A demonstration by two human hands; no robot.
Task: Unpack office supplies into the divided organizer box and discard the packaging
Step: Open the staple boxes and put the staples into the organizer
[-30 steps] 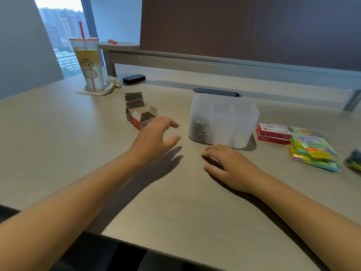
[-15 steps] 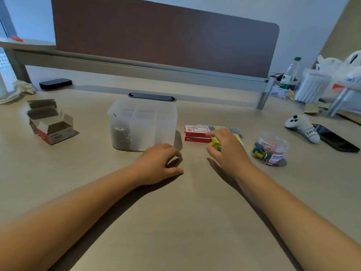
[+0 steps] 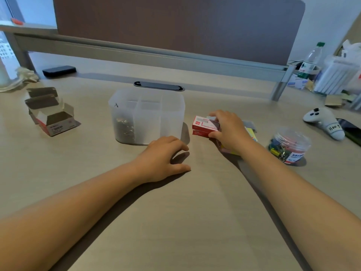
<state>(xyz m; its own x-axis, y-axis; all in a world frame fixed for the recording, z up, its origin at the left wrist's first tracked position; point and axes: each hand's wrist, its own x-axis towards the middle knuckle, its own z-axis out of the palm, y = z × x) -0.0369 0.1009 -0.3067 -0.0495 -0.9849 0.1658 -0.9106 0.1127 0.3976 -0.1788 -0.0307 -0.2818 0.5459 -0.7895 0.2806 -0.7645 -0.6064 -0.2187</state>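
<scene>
Small red-and-white cardboard staple box, stacked beside the translucent plastic organizer box on the counter, is being pinched by the right hand; likely light, stiff, best held by its sides. Left hand is resting loosely spread.

A pale wood-grain desk spreads under soft daylight. Beyond the fingers, a brown divider panel stands on a grey metal rail. Far left of the fingers, a window shows buildings outside.
</scene>
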